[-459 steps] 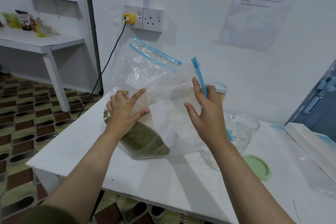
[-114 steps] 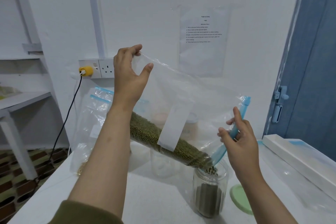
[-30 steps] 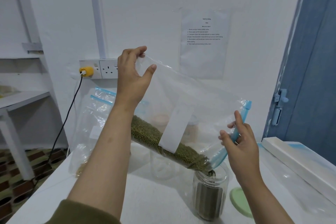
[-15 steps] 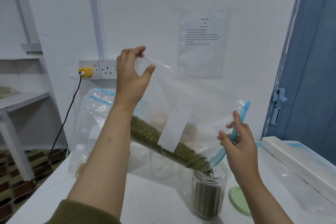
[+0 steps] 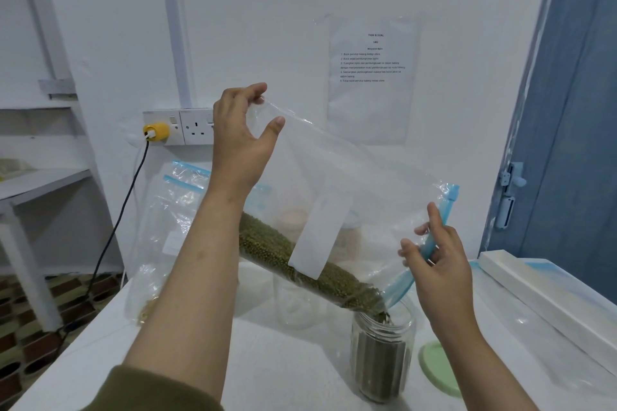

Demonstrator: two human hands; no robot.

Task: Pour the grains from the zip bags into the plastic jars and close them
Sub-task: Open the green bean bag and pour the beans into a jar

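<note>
A clear zip bag (image 5: 360, 183) with green grains (image 5: 300, 260) is tilted down to the right over an open plastic jar (image 5: 382, 354). My left hand (image 5: 242, 143) pinches the bag's raised bottom corner. My right hand (image 5: 437, 264) holds the blue zip edge (image 5: 434, 237) at the bag's mouth, just above the jar. Grains run from the lowest corner into the jar, which is partly filled. A green lid (image 5: 435, 367) lies on the table to the jar's right.
A second zip bag (image 5: 167, 230) leans at the back left of the white table (image 5: 267, 360). An empty clear jar (image 5: 297, 304) and a capped jar stand behind the tilted bag. A white box (image 5: 534, 290) lies at the right. A wall socket (image 5: 180, 127) holds a black cable.
Both hands keep the same hold and the bag stays tilted. Grains go on running down into the jar, and the level of grains in the bag drops a little.
</note>
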